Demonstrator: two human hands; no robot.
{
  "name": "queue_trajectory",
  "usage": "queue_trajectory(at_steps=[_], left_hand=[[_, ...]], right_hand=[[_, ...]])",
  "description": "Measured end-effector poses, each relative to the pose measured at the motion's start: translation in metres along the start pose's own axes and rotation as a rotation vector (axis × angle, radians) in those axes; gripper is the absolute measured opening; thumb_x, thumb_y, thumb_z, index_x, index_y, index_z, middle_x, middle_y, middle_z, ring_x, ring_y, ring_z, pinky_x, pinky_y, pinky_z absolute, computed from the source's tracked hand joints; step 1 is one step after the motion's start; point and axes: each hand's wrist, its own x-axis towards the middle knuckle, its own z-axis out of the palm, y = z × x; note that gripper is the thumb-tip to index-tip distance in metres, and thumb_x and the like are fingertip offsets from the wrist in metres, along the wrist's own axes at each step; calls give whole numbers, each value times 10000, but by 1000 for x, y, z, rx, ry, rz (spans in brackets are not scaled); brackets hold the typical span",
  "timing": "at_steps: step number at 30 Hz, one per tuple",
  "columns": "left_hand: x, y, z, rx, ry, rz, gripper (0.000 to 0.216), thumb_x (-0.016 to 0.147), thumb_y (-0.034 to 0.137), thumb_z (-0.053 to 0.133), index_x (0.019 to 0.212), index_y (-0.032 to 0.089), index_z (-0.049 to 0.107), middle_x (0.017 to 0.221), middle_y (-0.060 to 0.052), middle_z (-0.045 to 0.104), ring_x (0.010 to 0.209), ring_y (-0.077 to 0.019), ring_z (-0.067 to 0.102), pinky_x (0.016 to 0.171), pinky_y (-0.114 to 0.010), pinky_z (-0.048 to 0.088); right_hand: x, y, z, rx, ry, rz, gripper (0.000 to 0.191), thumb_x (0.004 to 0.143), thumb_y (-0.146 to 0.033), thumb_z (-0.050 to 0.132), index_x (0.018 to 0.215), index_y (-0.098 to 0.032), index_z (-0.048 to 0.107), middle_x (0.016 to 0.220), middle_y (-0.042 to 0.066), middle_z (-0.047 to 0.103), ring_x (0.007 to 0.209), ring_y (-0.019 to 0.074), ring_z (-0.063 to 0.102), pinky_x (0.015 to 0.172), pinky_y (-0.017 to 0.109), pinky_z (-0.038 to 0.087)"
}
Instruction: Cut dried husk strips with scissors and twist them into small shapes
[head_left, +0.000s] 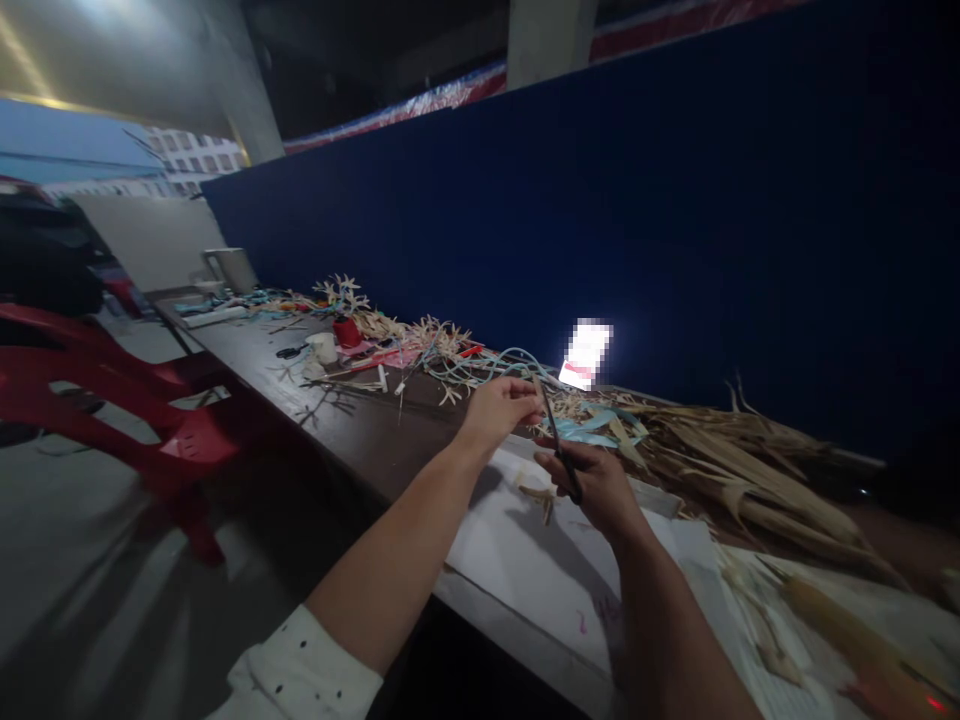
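Note:
My right hand [604, 488] is closed around the dark handles of a pair of scissors [551, 420], whose blades point up and away from me. Close to the blades, my left hand [499, 410] pinches a small tan strip of dried leaf [537, 386], largely hidden by the fingers. Below both hands lies a white sheet [510, 560] with a few tan scraps [541, 500] on it. Beyond them, a lit phone-like screen [586, 355] leans against the dark blue panel.
Long dried leaves [735, 460] are heaped to the right. Leftward along the table [360, 430] lie straw-like flowers [435, 340], blue cords [517, 355], a red spool [346, 333] and another dark pair of scissors [291, 352]. A red plastic chair [142, 420] stands at left.

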Motion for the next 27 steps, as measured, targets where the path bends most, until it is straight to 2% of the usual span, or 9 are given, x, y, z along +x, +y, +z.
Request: queue_trajectory(at_steps=[5, 11, 18, 20, 27], left_hand=[[1, -3, 0, -68, -4, -6, 119, 667, 73, 652, 775, 93, 606, 675, -11, 623, 578, -74, 585, 616, -239, 503], [1, -8, -7, -110, -39, -50, 156, 662, 132, 685, 801, 101, 622, 686, -16, 628, 601, -65, 579, 609, -204, 476], [-8, -4, -6, -146, -48, -125, 177, 668, 171, 691, 808, 118, 595, 804, -50, 664, 668, -82, 598, 667, -229, 478], [-9, -6, -5, -136, -46, -118, 168, 679, 176, 682, 809, 122, 589, 775, -46, 662, 666, -85, 599, 666, -228, 477], [-8, -15, -5, -115, -19, -115, 207, 671, 214, 690, 846, 131, 615, 755, -27, 636, 610, -72, 577, 550, -187, 458]], right_hand=[[2, -1, 2, 32, 58, 45, 536, 566, -529, 729, 921, -128, 713, 531, -9, 518, 467, 108, 456, 432, 236, 424], [2, -2, -2, 135, 214, 36, 528, 605, -516, 718, 965, -129, 690, 596, -2, 539, 516, 109, 490, 481, 237, 438], [6, 4, -4, 196, 191, 62, 530, 589, -480, 744, 984, -132, 685, 602, -3, 555, 521, 118, 515, 480, 240, 431], [6, 4, -4, 183, 188, 70, 526, 581, -474, 750, 974, -130, 685, 599, -2, 561, 518, 121, 514, 479, 242, 429], [2, -5, -1, 110, 201, 100, 528, 579, -499, 739, 949, -125, 691, 554, 2, 565, 491, 125, 506, 467, 246, 417]])
